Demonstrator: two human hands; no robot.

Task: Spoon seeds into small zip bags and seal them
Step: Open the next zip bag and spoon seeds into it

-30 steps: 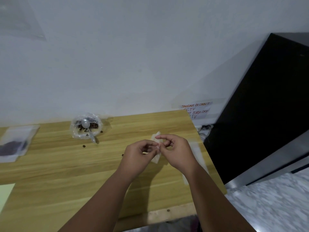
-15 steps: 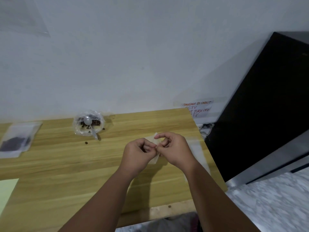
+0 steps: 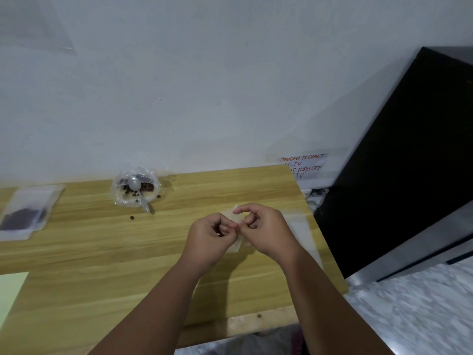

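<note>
Since a second ago, I see little change — left hand (image 3: 212, 235) and right hand (image 3: 266, 230) stay pinching the bag (image 3: 236, 245) above the table (image 3: 102, 252). Mouth likely unopened; spoon (image 3: 137, 189) untouched.

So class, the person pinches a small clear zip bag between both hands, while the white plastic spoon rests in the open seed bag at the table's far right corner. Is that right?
Not quite. The head view shows both hands, left and right, pinching the small zip bag, but the spoon and the open seed bag are to the left of the hands, by the wall, not in the far right corner.
</note>
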